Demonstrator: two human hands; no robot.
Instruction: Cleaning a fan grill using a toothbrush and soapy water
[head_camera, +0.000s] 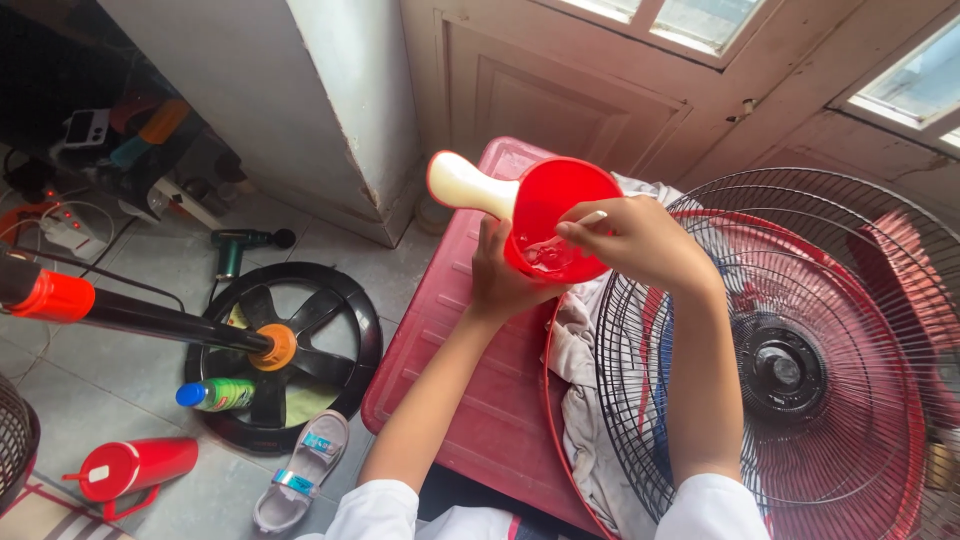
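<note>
1. Steadying comes first: the red scoop (555, 215), at upper centre of the frame above the red plastic lid (470, 370), is gripped from beneath by the left hand (500, 280).
2. A small pale piece (590, 217) is pinched closed in the right hand (640, 240) at the scoop's rim.
3. Judged best: the scoop is kept level, its cream handle (465, 185) pointed away, while the inside is worked gently.
4. The fan grille (800, 350) at right is better left unbumped.

Fan guard crowding the hands
Fan guard (790, 360) is blocking three o'clock; bare red lid (470, 400) is lying open toward seven o'clock.
</note>
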